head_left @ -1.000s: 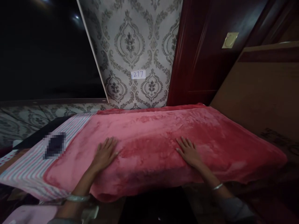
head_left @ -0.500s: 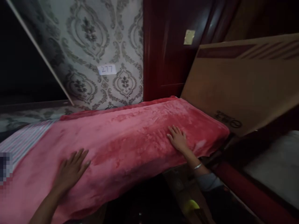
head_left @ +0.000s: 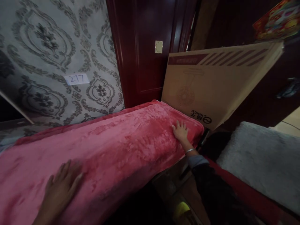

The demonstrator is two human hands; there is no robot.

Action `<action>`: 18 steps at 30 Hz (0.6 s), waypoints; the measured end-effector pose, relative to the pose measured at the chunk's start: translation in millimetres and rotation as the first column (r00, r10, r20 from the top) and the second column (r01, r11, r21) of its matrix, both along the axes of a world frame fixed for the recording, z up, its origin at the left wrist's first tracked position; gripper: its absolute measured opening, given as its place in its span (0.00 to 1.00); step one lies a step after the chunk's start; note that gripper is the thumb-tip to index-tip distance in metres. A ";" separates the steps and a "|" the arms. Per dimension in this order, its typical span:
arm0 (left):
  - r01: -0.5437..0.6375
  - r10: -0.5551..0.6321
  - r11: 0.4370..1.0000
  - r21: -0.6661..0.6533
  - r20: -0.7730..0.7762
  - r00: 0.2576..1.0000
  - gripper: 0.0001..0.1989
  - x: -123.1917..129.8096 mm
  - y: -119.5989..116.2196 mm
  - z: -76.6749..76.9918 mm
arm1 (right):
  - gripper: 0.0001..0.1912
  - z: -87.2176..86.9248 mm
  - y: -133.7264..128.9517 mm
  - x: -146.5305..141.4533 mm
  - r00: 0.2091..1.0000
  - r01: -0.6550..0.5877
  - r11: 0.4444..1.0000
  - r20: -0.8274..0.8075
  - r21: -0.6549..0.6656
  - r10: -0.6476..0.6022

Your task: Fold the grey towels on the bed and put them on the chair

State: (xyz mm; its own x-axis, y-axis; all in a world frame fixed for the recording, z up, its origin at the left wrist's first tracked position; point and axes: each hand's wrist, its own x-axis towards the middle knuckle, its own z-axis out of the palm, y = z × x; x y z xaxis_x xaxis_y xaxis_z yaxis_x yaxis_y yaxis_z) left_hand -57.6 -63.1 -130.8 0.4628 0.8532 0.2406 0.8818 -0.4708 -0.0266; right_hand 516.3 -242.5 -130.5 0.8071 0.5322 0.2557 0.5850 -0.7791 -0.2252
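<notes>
One left hand (head_left: pixel 61 190), one right hand (head_left: pixel 180 131), one pink fleece blanket (head_left: pixel 112 153), one cardboard carton (head_left: pixel 206 84), one red door (head_left: pixel 140 53)

**Two markings you can read: 277 and YANGZI**
You see "277" handwritten on a white paper label (head_left: pixel 76 79) on grey damask wallpaper (head_left: pixel 39 47); right of that label, a tan cardboard carton (head_left: pixel 199 84) bears upside-down "YANGZI" beside Chinese characters and a round logo (head_left: pixel 207 120).
</notes>
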 end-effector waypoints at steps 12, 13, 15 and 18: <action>0.037 -0.041 0.996 -0.086 -0.040 0.998 0.35 13.8 -1.4 -29.5 | 0.34 -8.4 1.8 66.2 0.978 0.208 0.977 -0.028 0.040 -0.207; 0.030 -0.034 0.995 -0.090 -0.041 0.999 0.35 13.7 -2.0 -29.3 | 0.34 -8.2 2.5 69.6 0.978 0.204 0.978 -0.039 0.048 -0.203; 0.017 -0.022 0.994 -0.107 -0.048 0.999 0.34 14.6 -4.3 -27.8 | 0.34 -10.8 1.2 75.6 0.977 0.201 0.978 -0.088 0.051 -0.196; -0.007 -0.002 0.992 -0.129 -0.069 0.998 0.34 17.7 -9.6 -23.4 | 0.33 -17.3 -4.6 80.9 0.967 0.222 0.973 -0.139 0.058 -0.212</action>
State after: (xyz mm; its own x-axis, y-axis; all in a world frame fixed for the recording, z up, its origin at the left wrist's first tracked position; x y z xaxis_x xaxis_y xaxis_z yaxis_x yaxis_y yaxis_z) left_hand -39.9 -72.7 -154.1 0.4720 0.8764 0.0960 0.8813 -0.4718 -0.0267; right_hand 597.3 -247.1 -147.8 0.9303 0.3244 0.1710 0.3651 -0.8630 -0.3492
